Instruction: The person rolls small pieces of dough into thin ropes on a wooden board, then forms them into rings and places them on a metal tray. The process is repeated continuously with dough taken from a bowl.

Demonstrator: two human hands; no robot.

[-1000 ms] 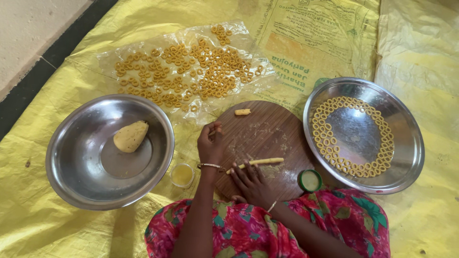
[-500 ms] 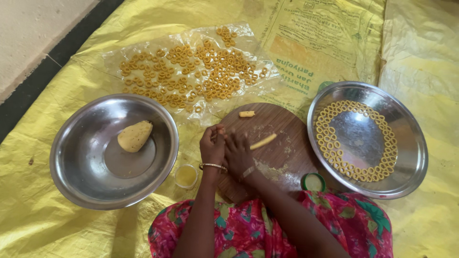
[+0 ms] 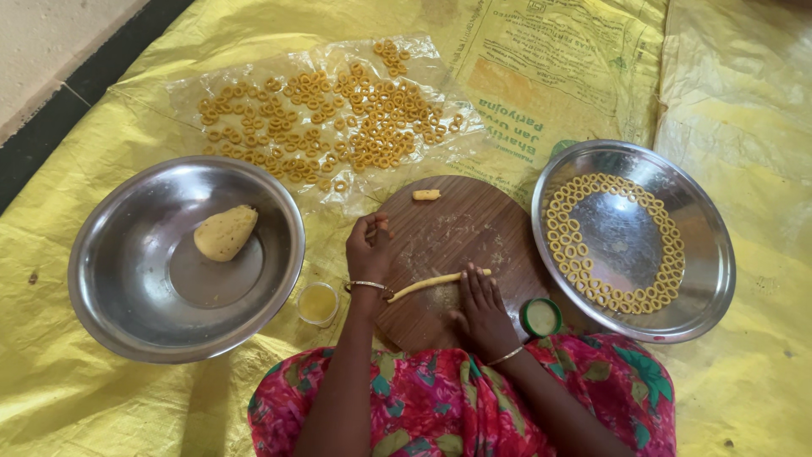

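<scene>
We list, at the centre near the person, a round wooden board (image 3: 461,254) lying on the yellow plastic sheet (image 3: 101,398) that covers the floor. On the board's near part we find a thin rope of yellow dough (image 3: 427,284), lying roughly left to right and slightly tilted. The right hand (image 3: 482,309) lies flat and open, its fingers (image 3: 474,283) spread over the rope's right end and touching it. The left hand (image 3: 369,247) sits at the board's left edge, curled with fingertips drawn together; we cannot tell whether it pinches anything. The rope's left end lies just beside the left wrist, which wears a bangle (image 3: 366,286).

At the board's far edge we note a short stub of dough (image 3: 425,195), well apart from both hands.

Left of the board: a large steel bowl (image 3: 110,296) holding one lump of dough (image 3: 225,233). Between bowl and board, a small cup of yellow liquid (image 3: 318,303).

Right of the board: a wide steel plate (image 3: 706,279) with small dough rings (image 3: 584,271) set in a circle, two rows deep in places, around its bare middle. Just beside the plate's near left rim, a small round green-rimmed container (image 3: 541,316).

Far side: a clear plastic sheet (image 3: 190,85) spread with many more dough rings (image 3: 338,118), loosely scattered.

Nearest us, the person's lap in pink floral cloth (image 3: 423,406).
</scene>
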